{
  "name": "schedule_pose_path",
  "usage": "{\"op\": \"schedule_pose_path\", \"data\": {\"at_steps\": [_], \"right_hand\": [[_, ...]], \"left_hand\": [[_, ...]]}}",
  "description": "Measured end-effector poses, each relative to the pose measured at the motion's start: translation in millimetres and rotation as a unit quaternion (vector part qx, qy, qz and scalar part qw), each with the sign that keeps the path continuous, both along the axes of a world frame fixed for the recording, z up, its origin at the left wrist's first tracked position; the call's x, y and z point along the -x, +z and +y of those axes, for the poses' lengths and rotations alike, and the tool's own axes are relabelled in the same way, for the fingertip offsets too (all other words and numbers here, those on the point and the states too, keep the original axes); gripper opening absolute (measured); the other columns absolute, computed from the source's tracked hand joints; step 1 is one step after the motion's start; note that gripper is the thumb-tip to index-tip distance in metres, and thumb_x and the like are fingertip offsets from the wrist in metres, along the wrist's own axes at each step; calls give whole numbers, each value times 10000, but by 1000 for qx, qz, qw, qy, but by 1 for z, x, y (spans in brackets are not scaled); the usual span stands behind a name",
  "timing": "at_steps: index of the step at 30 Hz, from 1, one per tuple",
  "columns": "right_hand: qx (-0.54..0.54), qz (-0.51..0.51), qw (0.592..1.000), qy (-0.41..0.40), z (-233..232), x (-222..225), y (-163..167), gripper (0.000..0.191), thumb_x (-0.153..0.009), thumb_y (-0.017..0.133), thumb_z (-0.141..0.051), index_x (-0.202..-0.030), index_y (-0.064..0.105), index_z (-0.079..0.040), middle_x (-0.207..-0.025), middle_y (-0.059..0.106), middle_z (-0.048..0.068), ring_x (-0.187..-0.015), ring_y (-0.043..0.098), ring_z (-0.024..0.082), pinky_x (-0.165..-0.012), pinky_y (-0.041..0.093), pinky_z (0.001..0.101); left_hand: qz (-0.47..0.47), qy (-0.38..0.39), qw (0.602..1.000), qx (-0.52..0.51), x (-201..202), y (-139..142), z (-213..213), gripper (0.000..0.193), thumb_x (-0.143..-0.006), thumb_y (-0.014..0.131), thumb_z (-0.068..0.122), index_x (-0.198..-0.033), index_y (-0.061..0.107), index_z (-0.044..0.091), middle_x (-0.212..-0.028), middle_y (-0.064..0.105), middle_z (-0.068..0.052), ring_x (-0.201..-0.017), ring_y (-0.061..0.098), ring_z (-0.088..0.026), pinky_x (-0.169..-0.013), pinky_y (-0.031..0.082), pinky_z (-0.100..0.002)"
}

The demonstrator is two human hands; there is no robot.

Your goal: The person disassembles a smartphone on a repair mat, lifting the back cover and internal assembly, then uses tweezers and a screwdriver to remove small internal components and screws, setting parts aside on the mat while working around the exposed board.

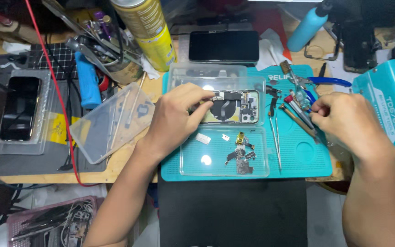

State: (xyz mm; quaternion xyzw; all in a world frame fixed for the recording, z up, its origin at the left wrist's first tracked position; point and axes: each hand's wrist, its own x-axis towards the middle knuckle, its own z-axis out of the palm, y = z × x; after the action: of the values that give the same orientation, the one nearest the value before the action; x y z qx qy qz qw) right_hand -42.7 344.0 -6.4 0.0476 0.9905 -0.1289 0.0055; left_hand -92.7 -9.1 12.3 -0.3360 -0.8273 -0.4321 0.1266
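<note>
An opened phone body [236,106] with bare inner parts lies in a clear plastic tray [252,82] on a teal work mat [298,155]. My left hand [179,116] rests on the phone's left end, fingers pinched at its top edge. My right hand [344,116] is at the mat's right side, fingers curled around the screwdriver handles [298,110] lying there. A second clear tray [216,158] in front holds small screws and loose phone parts [241,155]. Tweezers [276,137] lie between the trays and my right hand.
A dark phone [223,45] lies beyond the mat. A yellow spray can [154,32], a tool cup [110,50] and a blue bottle [306,27] stand at the back. A clear lid [110,123] and a boxed phone [19,107] are left; a teal machine [389,105] is right.
</note>
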Motion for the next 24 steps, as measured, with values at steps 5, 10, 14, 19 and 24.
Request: {"op": "schedule_pose_path", "data": {"at_steps": [5, 10, 14, 19, 24], "right_hand": [[10, 142, 989, 40, -10, -13, 24, 183, -840, 778, -84, -989, 742, 18, -947, 730, 162, -805, 705, 279, -751, 554, 374], [271, 193, 937, 104, -42, -34, 47, 117, -1018, 666, -37, -1079, 585, 21, -1012, 717, 100, -885, 690, 129, -832, 556, 231], [413, 127, 893, 125, -80, -34, 43, 152, -973, 616, -46, -1108, 560, -6, -906, 652, 29, -808, 648, 73, -717, 528, 201], [326, 104, 930, 138, -108, -28, 34, 181, -901, 719, -43, -1062, 662, 16, -801, 561, 37, -645, 462, 85, -569, 374, 231], [430, 38, 899, 70, -111, -23, 32, 182, -951, 620, -50, -1116, 692, -19, -818, 642, 7, -612, 537, 59, -543, 423, 238]], "left_hand": [[-8, -42, 998, 43, -27, -10, -2, 128, -888, 765, 134, -977, 723, 51, -910, 684, -107, -868, 679, -309, -753, 540, -401], [-19, -118, 985, 124, -49, -25, 14, 296, -783, 837, 249, -862, 648, 36, -834, 596, -118, -818, 632, -338, -704, 510, -460], [-42, -105, 983, 142, -56, -27, 23, 318, -778, 835, 240, -862, 602, 41, -852, 585, -116, -844, 633, -340, -710, 508, -474], [-62, -94, 982, 151, -55, -27, 21, 288, -756, 825, 196, -869, 604, 51, -855, 594, -113, -853, 642, -347, -697, 505, -487], [-132, -111, 981, 91, -51, -25, 8, 231, -782, 813, 149, -854, 618, 48, -837, 630, -100, -823, 661, -325, -685, 509, -449]]}}
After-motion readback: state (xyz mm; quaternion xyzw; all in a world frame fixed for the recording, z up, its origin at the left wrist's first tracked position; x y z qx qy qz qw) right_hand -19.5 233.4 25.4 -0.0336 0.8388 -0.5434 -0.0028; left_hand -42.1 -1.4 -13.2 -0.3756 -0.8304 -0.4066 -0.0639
